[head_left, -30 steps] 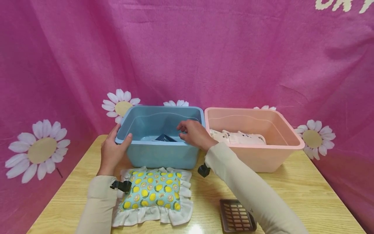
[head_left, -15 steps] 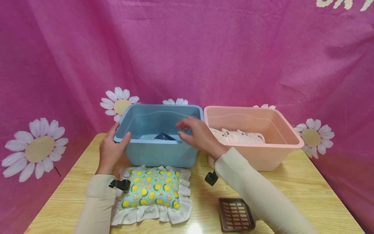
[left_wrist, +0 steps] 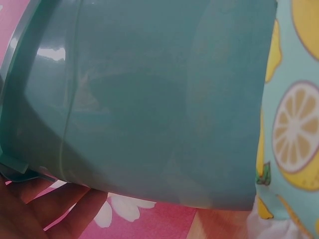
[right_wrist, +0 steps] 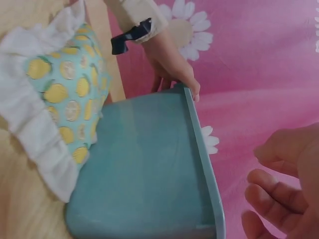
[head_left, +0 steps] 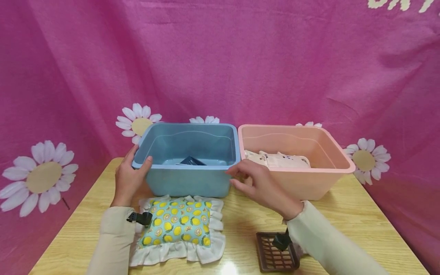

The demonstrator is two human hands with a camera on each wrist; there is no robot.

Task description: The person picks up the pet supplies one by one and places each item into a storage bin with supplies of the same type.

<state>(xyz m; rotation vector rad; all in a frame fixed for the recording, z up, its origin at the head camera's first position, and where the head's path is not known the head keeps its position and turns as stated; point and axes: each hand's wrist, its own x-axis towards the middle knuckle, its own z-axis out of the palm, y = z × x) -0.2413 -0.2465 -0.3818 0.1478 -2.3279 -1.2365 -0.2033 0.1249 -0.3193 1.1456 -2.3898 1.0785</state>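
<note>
In the head view a blue plastic bin (head_left: 189, 182) stands on the table. My left hand (head_left: 130, 181) grips its front left corner, thumb over the rim and fingers down the outer side, as the left wrist view also shows with its fingers (left_wrist: 75, 209). A dark blue object (head_left: 193, 160) lies on the bin's floor, partly hidden by the front wall. My right hand (head_left: 258, 183) is in front of the gap between the bins, fingers loosely bent and holding nothing. A lemon-print pillow (head_left: 178, 225) with white ruffles lies before the blue bin.
Touching the blue bin on its right is a pink bin (head_left: 302, 187) with a pale patterned cloth item (head_left: 288, 161) inside. A brown slotted tray-like piece (head_left: 276, 258) lies near the front, partly under the right forearm. Behind hangs a magenta curtain (head_left: 220, 61).
My right hand has come out from above the blue bin, moving right and towards me. The left hand keeps its grip on the corner.
</note>
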